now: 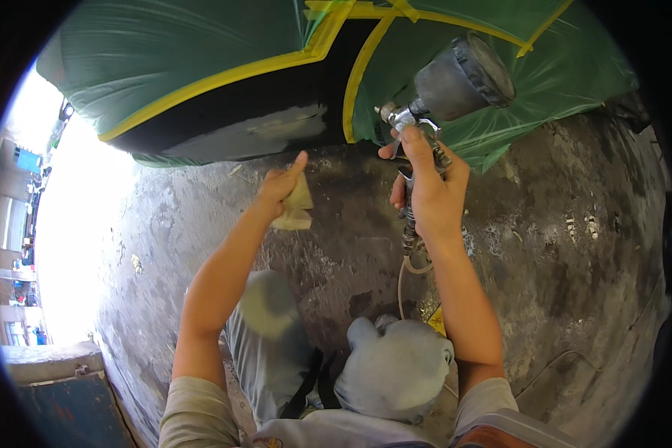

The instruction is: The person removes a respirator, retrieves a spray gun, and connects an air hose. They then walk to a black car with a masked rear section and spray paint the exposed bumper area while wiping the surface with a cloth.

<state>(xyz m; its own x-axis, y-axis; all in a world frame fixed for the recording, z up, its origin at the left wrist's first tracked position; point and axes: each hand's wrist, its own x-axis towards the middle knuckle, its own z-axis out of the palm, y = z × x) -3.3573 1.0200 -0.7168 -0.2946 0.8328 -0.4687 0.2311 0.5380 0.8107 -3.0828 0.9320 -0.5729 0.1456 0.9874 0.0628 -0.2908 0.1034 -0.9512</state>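
In my right hand (438, 196) is a spray gun (454, 81), its grey paint cup tilted up to the right and its nozzle facing left. My fingers wrap round its handle, close to the trigger. A pale hose (402, 287) hangs from the handle's lower end. My left hand (278, 188) grips a folded pale-yellow cloth or paper (298, 204); its exact kind is unclear. That hand is just below a black vehicle panel (224, 108) with a dull grey patch (265, 133) along its lower part.
Green plastic sheeting (179, 45), edged with yellow tape (239, 72), covers the vehicle round the panel. Below is a stained, rough floor (336, 261). My bent knees (396, 369) are close beneath my arms. A blue box-like object (75, 411) stands at lower left; a thin line (556, 366) lies at right.
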